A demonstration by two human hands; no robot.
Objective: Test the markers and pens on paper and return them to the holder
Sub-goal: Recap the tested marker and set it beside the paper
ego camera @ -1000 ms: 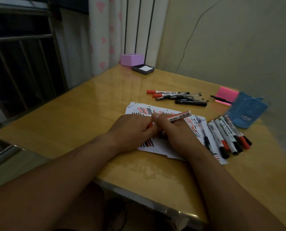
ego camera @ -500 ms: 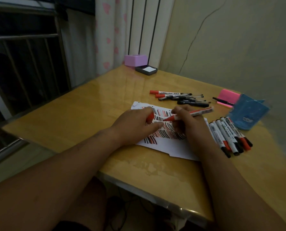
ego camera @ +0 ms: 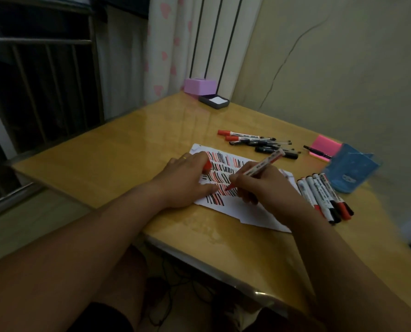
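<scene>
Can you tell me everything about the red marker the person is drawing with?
The red marker has a white barrel with small print too blurry to read and a red tip. Its cap is off, held in the left hand. The right hand grips the marker tilted, back end pointing up and away. The tip touches the paper among rows of red and black test strokes.
</scene>
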